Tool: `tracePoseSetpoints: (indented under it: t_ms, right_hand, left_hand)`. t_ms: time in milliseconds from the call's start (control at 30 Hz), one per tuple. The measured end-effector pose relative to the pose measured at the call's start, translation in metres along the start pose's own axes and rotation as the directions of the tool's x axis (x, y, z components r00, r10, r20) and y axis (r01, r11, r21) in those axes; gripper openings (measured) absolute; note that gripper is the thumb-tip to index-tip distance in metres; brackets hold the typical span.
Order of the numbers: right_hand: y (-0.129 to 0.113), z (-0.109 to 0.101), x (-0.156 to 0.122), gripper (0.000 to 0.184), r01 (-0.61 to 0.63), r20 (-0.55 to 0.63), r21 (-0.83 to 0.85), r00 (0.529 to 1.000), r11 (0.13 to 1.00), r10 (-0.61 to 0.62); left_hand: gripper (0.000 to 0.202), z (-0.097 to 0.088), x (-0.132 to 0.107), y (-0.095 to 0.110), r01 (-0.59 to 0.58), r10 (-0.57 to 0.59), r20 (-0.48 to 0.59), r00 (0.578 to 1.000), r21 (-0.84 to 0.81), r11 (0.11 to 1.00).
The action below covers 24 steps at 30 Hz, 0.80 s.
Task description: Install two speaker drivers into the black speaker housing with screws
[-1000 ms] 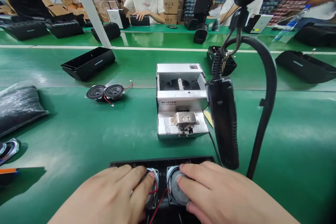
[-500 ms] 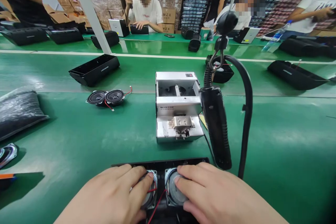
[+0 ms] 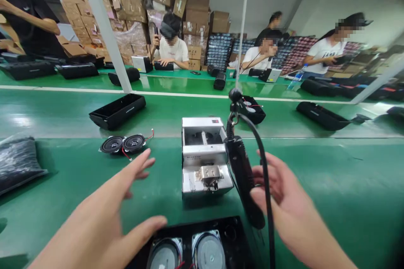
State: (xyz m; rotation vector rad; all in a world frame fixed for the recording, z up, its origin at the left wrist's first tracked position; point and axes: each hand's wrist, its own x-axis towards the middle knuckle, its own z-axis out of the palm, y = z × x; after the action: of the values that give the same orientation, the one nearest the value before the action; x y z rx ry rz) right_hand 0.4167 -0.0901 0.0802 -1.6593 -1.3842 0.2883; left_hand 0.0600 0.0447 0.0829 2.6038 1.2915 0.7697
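1. Speaker pair (image 3: pixel 123 144), loose, lies side by side across my view, its long axis running left to right, just beyond the fingertips of my left hand (image 3: pixel 107 210).
2. Left fingers spread wide, holding nothing; that hand is the nearer one to the pair.
3. Right hand (image 3: pixel 280 189) is open and empty, just beside the hanging electric screwdriver (image 3: pixel 243 176).
4. Twin-speaker panel (image 3: pixel 189 246) lies below both hands.

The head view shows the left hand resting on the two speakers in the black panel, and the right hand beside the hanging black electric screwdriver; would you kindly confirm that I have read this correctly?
Not quite: the head view shows the left hand open and off the two speakers in the black panel, raised over the green bench. The right hand is beside the hanging black electric screwdriver, as you said.
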Motion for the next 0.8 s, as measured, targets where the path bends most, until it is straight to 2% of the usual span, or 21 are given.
tracePoseSetpoints:
  t_ms: [33,100,167,233,300,433,533,633,733,800]
  right_hand:
    - [-0.003,0.009,0.010,0.065,0.029,0.100,0.018,0.994,0.999,-0.031]
    - [-0.005,0.023,0.022,0.066,0.042,0.189,0.030,0.981,0.999,-0.047]
    - [-0.003,0.028,0.026,0.054,0.031,0.141,0.059,0.989,0.998,-0.039]
    - [0.003,0.025,0.025,0.041,0.020,0.039,0.134,0.999,0.991,-0.025]
    - [0.007,0.018,0.025,0.039,0.040,-0.032,0.213,0.999,0.976,-0.033]
    - [-0.002,0.009,0.032,0.062,0.085,-0.042,0.274,0.996,0.958,-0.077]
    - [-0.028,0.010,0.046,0.068,0.134,-0.045,0.391,0.991,0.911,-0.126]
    - [-0.062,0.012,0.063,0.068,0.152,-0.059,0.549,0.988,0.822,-0.143]
    - [-0.093,0.016,0.076,0.064,0.146,-0.069,0.679,0.988,0.719,-0.136]
    - [-0.108,0.022,0.082,0.056,0.157,-0.101,0.749,0.987,0.644,-0.123]
  left_hand:
    - [0.120,0.004,0.020,0.006,0.011,-0.009,0.039,0.999,-0.044,0.999]
    - [0.141,0.014,0.059,0.021,0.062,-0.029,0.180,0.983,-0.178,0.982]
    - [0.157,0.024,0.092,0.032,0.084,0.000,0.277,0.961,-0.288,0.954]
    - [0.159,0.034,0.114,0.035,0.069,0.046,0.308,0.950,-0.353,0.933]
    - [0.159,0.043,0.128,0.031,0.046,0.085,0.307,0.948,-0.398,0.916]
    - [0.160,0.057,0.137,0.017,0.017,0.132,0.276,0.952,-0.479,0.878]
    - [0.157,0.063,0.137,0.013,0.007,0.139,0.242,0.960,-0.517,0.856]
    - [0.157,0.066,0.135,0.015,0.007,0.132,0.223,0.966,-0.531,0.847]
    - [0.166,0.057,0.128,0.015,0.017,0.119,0.224,0.967,-0.524,0.851]
    - [0.162,0.042,0.114,0.011,0.036,0.083,0.210,0.974,-0.508,0.861]
